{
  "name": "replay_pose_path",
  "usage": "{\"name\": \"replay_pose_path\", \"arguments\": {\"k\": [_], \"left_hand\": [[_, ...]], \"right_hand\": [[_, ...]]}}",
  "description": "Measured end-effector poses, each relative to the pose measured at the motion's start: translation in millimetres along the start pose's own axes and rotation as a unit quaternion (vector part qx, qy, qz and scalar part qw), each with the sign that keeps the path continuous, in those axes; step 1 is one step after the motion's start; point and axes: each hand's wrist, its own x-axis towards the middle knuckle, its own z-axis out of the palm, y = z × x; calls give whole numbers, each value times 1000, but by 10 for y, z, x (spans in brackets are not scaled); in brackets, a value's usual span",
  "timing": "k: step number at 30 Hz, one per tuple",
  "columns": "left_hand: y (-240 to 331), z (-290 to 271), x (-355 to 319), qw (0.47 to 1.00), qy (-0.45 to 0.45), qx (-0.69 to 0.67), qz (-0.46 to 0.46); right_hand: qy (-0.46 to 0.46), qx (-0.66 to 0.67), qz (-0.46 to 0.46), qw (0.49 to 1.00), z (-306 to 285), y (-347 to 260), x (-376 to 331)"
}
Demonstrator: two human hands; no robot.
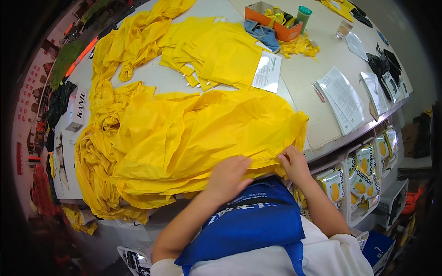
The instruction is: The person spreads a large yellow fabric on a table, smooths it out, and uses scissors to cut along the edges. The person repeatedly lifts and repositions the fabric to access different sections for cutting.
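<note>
Left hand [229, 177] pressing flat on yellow garment [193, 138], right hand [293, 164] pinching its hem at table [308, 73] edge

Two bare hands at lower centre, left hand [227, 177] and right hand [293, 164]; one orange cardboard box [276, 26] and one green-lidded cup [303, 15] upper right.

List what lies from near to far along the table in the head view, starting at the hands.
Left hand and right hand → spread yellow sheet → folded yellow stack → orange box.
</note>
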Motion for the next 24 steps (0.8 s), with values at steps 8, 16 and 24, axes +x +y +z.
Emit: {"name": "replay_pose_path", "arguments": {"k": [8,16,24], "left_hand": [[-160,579,24,994,-79,38,67],[-286,394,-23,992,-102,32,70],[58,936,433,985,-100,60,123]], "right_hand": [[-39,16,88,995,67,26,-37],[-60,28,157,985,-298,315,-83],[3,336,214,917,13,621,-217]]}}
